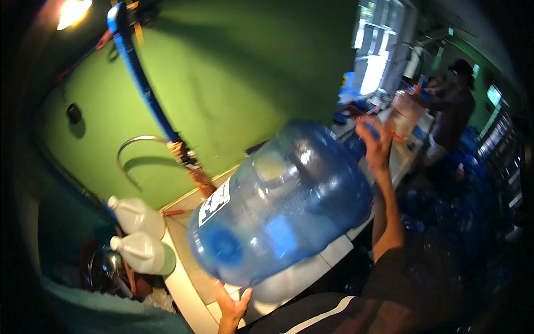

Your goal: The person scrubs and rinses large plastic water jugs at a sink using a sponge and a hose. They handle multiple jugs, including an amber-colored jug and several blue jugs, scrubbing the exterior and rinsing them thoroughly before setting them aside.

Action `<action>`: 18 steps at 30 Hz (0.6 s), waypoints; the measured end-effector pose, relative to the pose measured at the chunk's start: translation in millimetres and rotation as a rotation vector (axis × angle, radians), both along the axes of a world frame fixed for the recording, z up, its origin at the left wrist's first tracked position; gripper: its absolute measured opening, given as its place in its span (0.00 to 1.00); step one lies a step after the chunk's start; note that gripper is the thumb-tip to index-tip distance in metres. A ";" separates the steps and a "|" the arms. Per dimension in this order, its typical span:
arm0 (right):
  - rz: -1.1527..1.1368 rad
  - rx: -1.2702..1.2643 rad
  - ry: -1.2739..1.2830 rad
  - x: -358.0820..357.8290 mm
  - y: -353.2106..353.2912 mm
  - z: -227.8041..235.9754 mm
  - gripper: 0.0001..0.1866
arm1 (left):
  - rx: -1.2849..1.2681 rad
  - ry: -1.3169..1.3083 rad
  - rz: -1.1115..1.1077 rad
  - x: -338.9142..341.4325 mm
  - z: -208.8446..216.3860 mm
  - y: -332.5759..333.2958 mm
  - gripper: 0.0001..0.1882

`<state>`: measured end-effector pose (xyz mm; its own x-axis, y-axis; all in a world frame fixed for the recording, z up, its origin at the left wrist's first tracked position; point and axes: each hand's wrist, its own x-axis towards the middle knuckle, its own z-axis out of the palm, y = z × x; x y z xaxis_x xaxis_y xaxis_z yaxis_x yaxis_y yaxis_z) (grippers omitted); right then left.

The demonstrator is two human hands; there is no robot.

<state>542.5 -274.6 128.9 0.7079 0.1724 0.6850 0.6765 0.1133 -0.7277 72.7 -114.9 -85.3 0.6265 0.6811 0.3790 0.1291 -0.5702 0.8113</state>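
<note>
A large clear-blue water jug (300, 189) lies tilted on its side in front of me, above a white tiled counter (328, 257). A white label shows on its side near the base end. My left hand (231, 303) presses against the base end from below, thumb and fingers spread along the edge. At the other end, my right hand (376, 143) has its fingers curled around the jug's neck. The jug is held between my two hands. Part of the counter behind the jug is hidden.
Two whitish plastic jugs (143, 253) stand on the left. A blue-wrapped pipe (142, 83) and a curved metal spout (125, 150) hang before the green wall (239, 72). At the far right, another person (453, 106) works with a clear container (404, 117). Several blue jugs (456, 200) crowd the right side.
</note>
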 end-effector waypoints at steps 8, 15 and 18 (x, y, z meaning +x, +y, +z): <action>-0.631 -0.537 -0.606 111.3 -84.6 76.0 0.18 | 0.210 0.269 -0.386 92.4 14.7 -10.9 0.38; -0.839 -0.659 -0.348 239.8 -110.1 -70.2 0.27 | 0.188 0.667 -0.354 58.9 -59.2 3.7 0.33; -0.887 -0.535 -0.187 285.6 -120.5 -114.2 0.32 | 0.121 0.802 -0.306 45.7 -78.7 15.5 0.32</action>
<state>828.1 -395.1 14.8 0.6191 -0.0438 0.7841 0.4661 -0.7830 -0.4118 118.4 -99.4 -164.0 0.8851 0.4220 -0.1964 0.4625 -0.7500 0.4728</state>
